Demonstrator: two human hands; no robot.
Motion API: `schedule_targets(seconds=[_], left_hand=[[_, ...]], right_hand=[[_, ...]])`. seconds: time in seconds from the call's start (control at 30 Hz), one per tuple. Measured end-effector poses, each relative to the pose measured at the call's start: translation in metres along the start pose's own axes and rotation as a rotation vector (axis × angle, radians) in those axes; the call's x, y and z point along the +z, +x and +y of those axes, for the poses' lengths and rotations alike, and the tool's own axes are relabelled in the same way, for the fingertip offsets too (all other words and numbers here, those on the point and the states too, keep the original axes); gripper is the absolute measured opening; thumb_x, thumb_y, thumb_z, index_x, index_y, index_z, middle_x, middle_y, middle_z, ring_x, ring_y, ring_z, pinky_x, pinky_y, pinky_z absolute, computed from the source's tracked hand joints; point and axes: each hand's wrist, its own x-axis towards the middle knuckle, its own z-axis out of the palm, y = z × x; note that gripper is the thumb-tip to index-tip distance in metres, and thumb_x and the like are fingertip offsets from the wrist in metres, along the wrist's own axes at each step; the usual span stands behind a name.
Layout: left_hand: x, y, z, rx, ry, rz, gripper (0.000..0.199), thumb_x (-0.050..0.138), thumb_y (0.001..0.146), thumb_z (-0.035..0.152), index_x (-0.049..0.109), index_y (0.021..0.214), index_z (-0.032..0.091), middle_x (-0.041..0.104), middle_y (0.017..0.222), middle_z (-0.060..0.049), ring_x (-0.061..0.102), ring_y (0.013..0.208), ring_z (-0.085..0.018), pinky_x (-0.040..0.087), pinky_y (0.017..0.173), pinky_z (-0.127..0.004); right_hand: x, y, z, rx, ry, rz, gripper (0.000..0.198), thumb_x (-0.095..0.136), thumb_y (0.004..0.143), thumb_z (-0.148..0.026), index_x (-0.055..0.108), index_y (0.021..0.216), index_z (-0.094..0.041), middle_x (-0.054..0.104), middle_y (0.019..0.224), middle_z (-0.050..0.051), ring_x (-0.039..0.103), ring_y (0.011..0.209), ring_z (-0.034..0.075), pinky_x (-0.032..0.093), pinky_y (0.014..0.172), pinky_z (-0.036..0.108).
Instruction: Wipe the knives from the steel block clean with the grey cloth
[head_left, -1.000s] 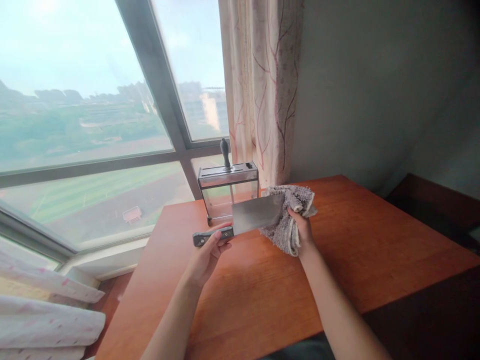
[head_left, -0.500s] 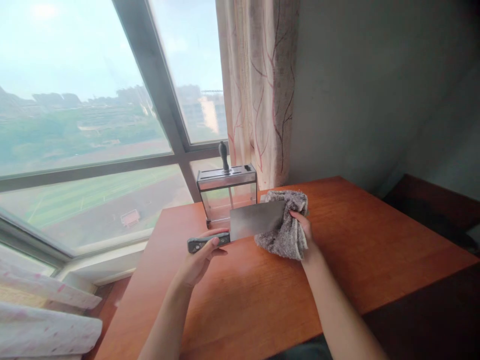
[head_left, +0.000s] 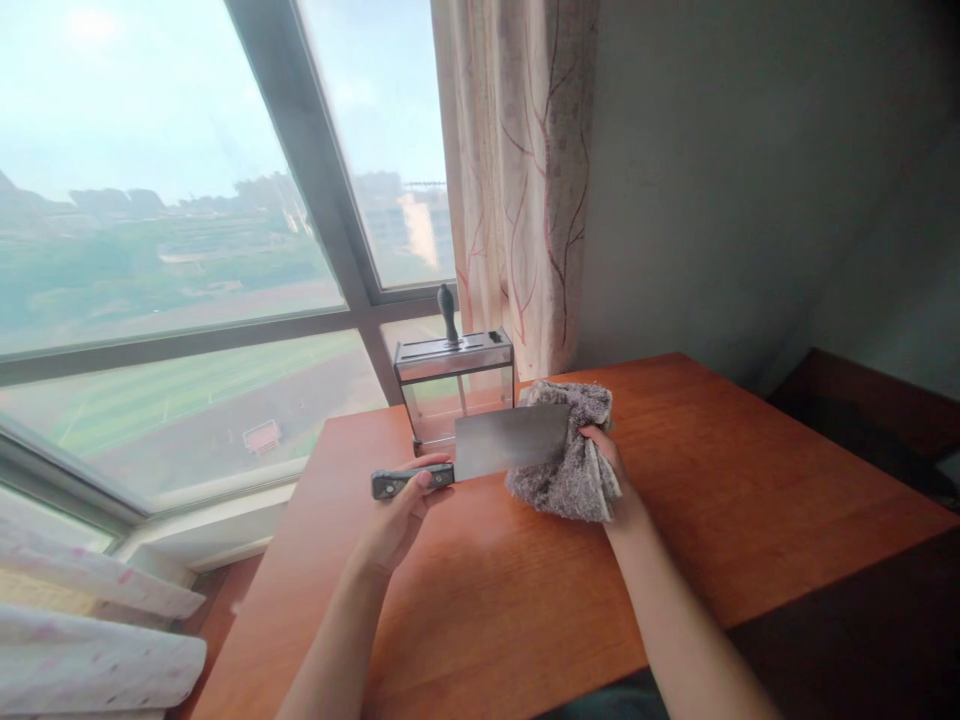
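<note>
My left hand (head_left: 405, 510) is closed round the dark riveted handle of a cleaver (head_left: 499, 441), thumb on the near side. The broad grey blade points right, held above the table. My right hand (head_left: 611, 470) grips a fuzzy grey-brown towel (head_left: 555, 490) with pale edges. The towel lies behind and below the far end of the blade, against it, and partly hides the tip. Just beyond the blade stands a knife block (head_left: 456, 362) with clear sides and a metal slotted top. Another knife, its dark handle (head_left: 448, 312) upright, sits in it.
The reddish-brown wooden table (head_left: 465, 610) extends under both hands. A large window (head_left: 172, 250) with grey frames rises at the left and back. A patterned curtain (head_left: 525, 180) hangs behind the knife block, beside a grey wall (head_left: 720, 180). Pale fabric (head_left: 97, 655) lies at lower left.
The cleaver and my left hand have shifted slightly left. The towel in my right hand has moved a little down against the blade, its folds slightly changed.
</note>
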Motion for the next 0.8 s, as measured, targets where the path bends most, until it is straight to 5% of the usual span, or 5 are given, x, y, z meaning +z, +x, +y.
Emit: schedule_targets(seconds=[0.3,0.8], left_hand=[[0.007,0.001,0.0,0.008,-0.16,0.071,0.028,0.071,0.076,0.031,0.072,0.102,0.02,0.073,0.095,-0.006,0.067,0.085,-0.016,0.054,0.077,-0.024],[-0.008,-0.004,0.021,-0.044,0.093,-0.012,0.022,0.074,0.072,0.028,0.075,0.09,0.016,0.073,0.092,-0.011,0.067,0.082,-0.024,0.058,0.064,-0.031]], right_hand=[[-0.005,0.002,0.006,0.091,0.02,-0.092,0.025,0.061,0.071,-0.041,0.068,0.088,-0.023,0.074,0.073,0.001,0.07,0.083,0.026,0.057,0.075,0.039],[-0.005,0.005,-0.002,0.157,0.022,-0.064,0.024,0.064,0.065,-0.029,0.069,0.087,-0.021,0.074,0.073,0.001,0.071,0.078,0.027,0.058,0.072,0.038]])
